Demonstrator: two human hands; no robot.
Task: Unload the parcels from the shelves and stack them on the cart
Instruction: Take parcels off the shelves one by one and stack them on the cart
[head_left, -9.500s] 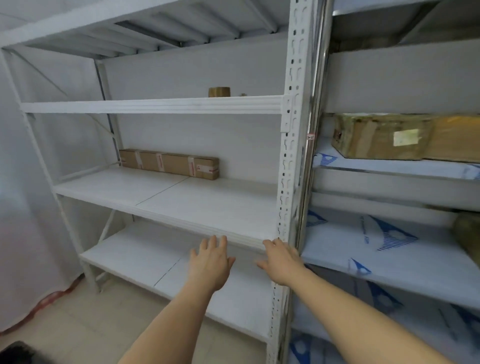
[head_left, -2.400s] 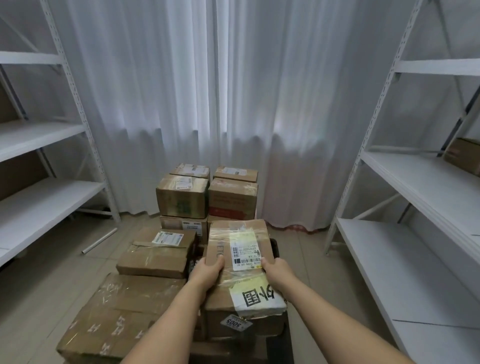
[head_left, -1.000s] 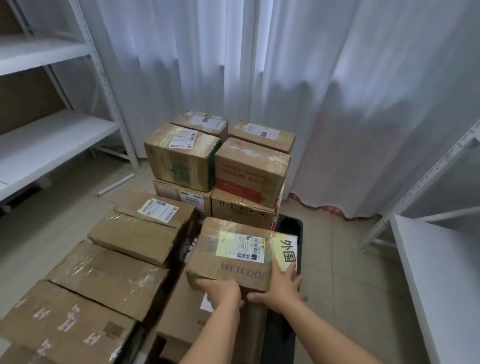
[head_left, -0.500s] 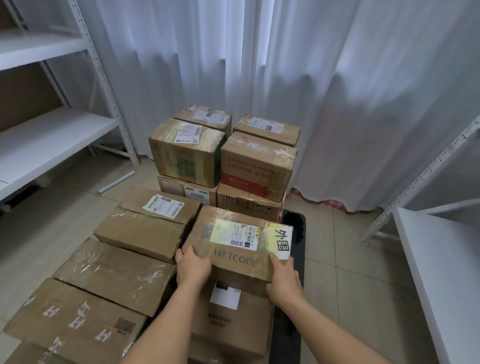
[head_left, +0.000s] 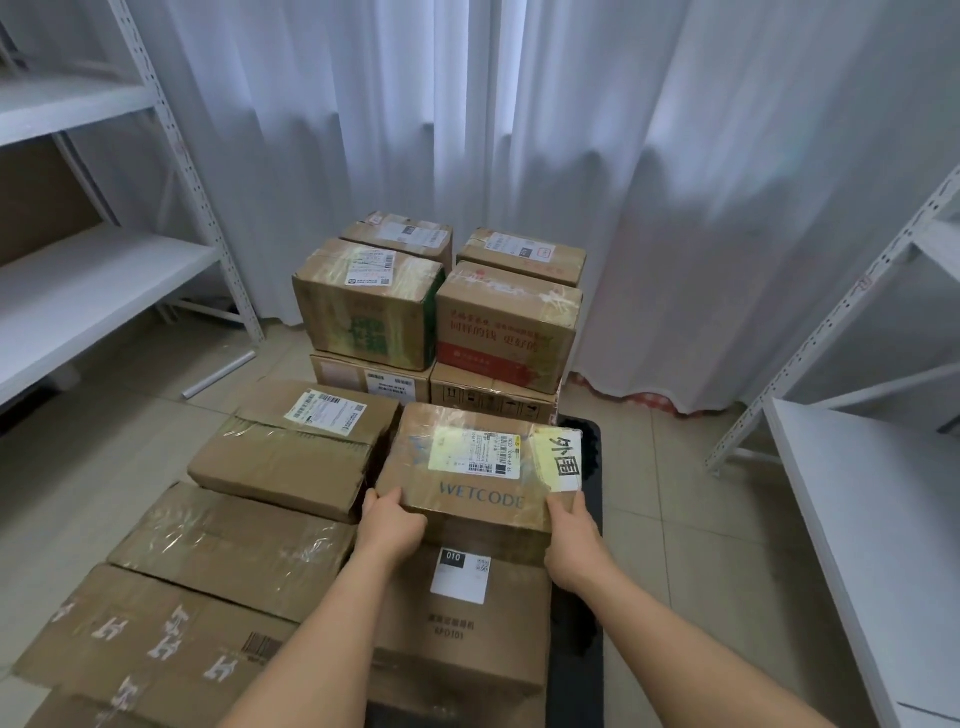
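Observation:
A taped brown parcel marked WETCODE with a yellow label lies on top of a larger box on the black cart. My left hand grips its near left corner. My right hand grips its near right corner. Several other brown parcels fill the cart: flat long ones on the left, a labelled one beside the WETCODE parcel, and stacked cubes at the far end.
White metal shelving stands on the left and more shelving on the right, both bare where visible. White curtains hang behind the cart. A white tube lies on the tiled floor at the left.
The WETCODE parcel has shifted slightly forward and settled on the box under it. Both hands have slid to its near corners. The view has moved a little closer.

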